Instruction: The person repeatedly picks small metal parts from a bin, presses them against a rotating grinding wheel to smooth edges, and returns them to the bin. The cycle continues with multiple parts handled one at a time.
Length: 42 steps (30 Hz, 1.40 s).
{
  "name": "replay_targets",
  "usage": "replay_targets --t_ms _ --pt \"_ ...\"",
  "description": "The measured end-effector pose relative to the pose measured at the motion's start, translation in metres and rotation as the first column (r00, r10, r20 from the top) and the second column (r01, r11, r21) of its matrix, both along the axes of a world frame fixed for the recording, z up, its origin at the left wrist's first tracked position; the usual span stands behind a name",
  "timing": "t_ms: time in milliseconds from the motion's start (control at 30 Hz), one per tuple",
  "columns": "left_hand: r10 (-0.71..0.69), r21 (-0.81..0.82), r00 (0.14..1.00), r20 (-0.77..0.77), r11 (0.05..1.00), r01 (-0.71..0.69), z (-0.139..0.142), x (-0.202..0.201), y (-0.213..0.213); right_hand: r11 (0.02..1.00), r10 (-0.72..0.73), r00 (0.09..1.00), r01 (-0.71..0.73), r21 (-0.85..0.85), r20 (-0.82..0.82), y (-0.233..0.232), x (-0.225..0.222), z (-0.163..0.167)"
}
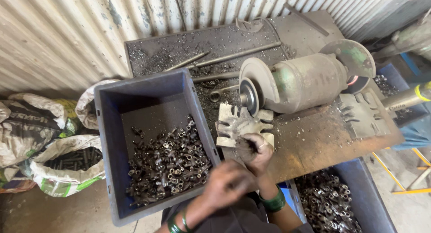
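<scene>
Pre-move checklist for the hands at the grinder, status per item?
1. Right hand on the slotted rest plate in front of the left grinding wheel: ok, fingers short of the wheel.
2. Part gripped in the right hand: cannot tell, fingers hide it.
3. Left hand clear of the wheel: ok, low by the right wrist, blurred.
4. Wheel spinning or stopped: cannot tell.
5. Blue bin of small metal parts within reach: ok, directly beside the left hand.
6. Bangles on the right wrist away from the wheel: ok, well back.
</scene>
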<state>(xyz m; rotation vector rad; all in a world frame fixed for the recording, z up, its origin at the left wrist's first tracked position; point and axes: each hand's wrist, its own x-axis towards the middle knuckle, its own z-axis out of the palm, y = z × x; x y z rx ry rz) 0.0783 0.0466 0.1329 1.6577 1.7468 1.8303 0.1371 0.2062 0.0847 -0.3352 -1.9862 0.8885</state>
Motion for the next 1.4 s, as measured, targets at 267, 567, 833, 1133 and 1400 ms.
replay_targets --t_ms 267,567,833,1133,1400 --pt "0.32 0.039 0.947 -0.02 0.947 -0.319 0.01 -0.021 -0.001 0.418 0.179 0.806 -0.581 -0.698 -0.564 -0.027 -0.001 -0.036" --pt "0.29 0.042 0.909 -0.298 0.956 -0.291 0.002 -0.039 0.006 0.089 0.18 0.746 -0.661 -0.745 -0.641 -0.049 -0.005 -0.008" --pt "0.099 -0.105 0.932 -0.349 0.984 -0.143 -0.014 -0.031 0.002 0.162 0.124 0.812 -0.583 -0.796 -0.57 -0.041 0.002 -0.013" --pt "0.293 0.002 0.956 -0.027 0.956 -0.293 0.002 -0.024 -0.011 0.188 0.148 0.781 -0.625 -0.758 -0.607 -0.027 0.007 -0.031" --pt "0.326 0.039 0.935 -0.142 0.945 -0.324 0.018 -0.03 -0.012 0.13 0.11 0.773 -0.634 -0.762 -0.625 -0.047 0.003 -0.021"
